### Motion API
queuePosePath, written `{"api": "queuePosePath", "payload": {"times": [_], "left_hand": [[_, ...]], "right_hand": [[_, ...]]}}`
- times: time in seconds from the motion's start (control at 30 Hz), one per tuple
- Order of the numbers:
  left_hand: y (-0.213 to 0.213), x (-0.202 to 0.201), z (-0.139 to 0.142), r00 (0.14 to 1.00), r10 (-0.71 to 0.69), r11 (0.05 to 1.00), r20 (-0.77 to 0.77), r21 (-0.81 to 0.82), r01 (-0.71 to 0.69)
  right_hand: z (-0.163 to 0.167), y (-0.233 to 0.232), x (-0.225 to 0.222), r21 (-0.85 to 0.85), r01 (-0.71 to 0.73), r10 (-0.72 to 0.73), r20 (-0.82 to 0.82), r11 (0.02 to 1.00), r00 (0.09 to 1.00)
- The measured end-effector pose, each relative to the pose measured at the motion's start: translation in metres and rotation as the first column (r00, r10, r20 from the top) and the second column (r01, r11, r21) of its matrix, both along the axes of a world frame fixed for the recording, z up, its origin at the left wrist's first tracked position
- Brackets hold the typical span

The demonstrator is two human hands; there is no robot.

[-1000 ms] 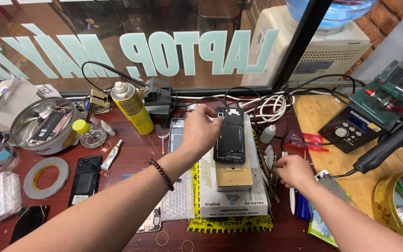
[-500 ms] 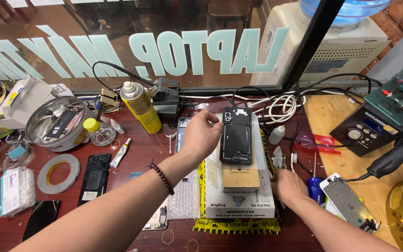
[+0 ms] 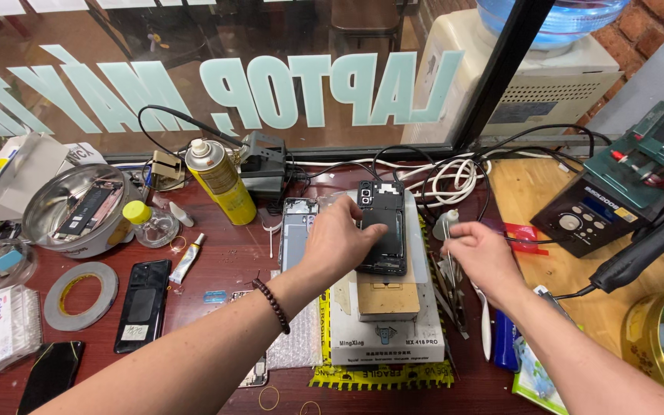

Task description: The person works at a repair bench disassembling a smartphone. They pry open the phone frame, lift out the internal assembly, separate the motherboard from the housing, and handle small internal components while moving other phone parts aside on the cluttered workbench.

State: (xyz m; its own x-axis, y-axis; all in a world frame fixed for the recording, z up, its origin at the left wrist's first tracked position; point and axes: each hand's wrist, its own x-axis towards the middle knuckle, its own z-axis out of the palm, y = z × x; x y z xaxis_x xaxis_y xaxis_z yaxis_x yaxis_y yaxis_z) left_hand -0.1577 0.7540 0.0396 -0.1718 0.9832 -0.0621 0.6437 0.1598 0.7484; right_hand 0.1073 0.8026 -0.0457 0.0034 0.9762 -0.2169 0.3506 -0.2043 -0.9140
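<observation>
Opened phone lies back-off on the heating pad; left hand presses it, grasping nothing; right hand pinches tweezers. Reassembly outstanding.

An opened black phone, back cover off with its camera end far and battery showing, lies flat lengthwise on a white heating pad at mid-table, beside thin metal tools to its right.

Bare tabletop lies left of the heating plate — a hand could pass there. Behind, the spray can and tangled cables crowd the way — tweezers block the right.
</observation>
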Motion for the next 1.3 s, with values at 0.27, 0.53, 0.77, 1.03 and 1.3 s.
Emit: {"api": "queuePosePath", "payload": {"times": [0.27, 0.53, 0.77, 1.03, 1.3], "left_hand": [[-0.011, 0.021, 0.026, 0.984, -0.108, 0.991, -0.145, -0.091, 0.096], [-0.011, 0.025, 0.03, 0.971, -0.135, 0.987, -0.197, -0.117, 0.113], [-0.008, 0.023, 0.031, 0.965, -0.171, 0.98, -0.199, -0.133, 0.146], [-0.004, 0.021, 0.036, 0.962, -0.178, 0.975, -0.209, -0.168, 0.144], [0.0, 0.026, 0.032, 0.954, -0.19, 0.978, -0.233, -0.132, 0.162]], "right_hand": [[0.081, 0.011, -0.053, 0.162, -0.112, 0.062, 0.288, 0.98, 0.956], [0.096, 0.005, -0.068, 0.202, -0.266, 0.092, 0.608, 0.943, 0.789], [0.111, 0.004, -0.077, 0.272, -0.34, 0.049, 0.713, 0.9, 0.699], [0.126, 0.006, -0.086, 0.221, -0.299, 0.023, 0.768, 0.928, 0.64], [0.112, 0.016, -0.072, 0.173, -0.294, 0.059, 0.766, 0.94, 0.64]]}}
